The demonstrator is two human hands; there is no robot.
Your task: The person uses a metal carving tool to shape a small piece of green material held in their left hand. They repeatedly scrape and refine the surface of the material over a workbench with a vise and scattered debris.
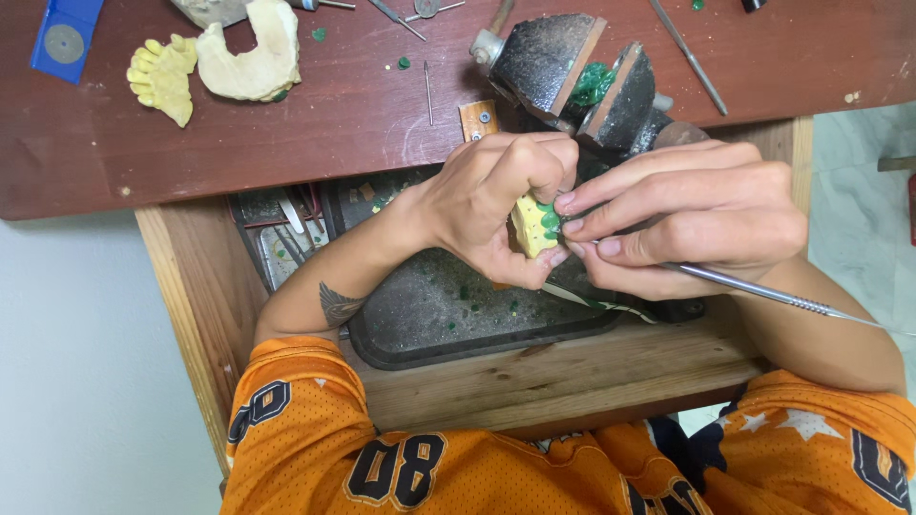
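A blue case [63, 38] with a round disc lies at the far left of the dark red tabletop [363, 124], beside a yellow tooth model [162, 78] and a pale plaster cast [253, 57]. Thin metal tools [401, 17] are scattered farther along. Below the tabletop's edge, a wooden drawer [592, 367] holds a dark tray [439, 310] flecked with green chips. Over it, the left hand [491, 205] is curled closed around a small yellow tooth model with green wax [536, 224] — thumb under, fingers over. The right hand [687, 215] presses against it, fingers pinched on a slim metal tool [763, 291] whose handle runs out to the right. Just behind both hands stands a dark vise [582, 76] gripping a green lump [593, 84].
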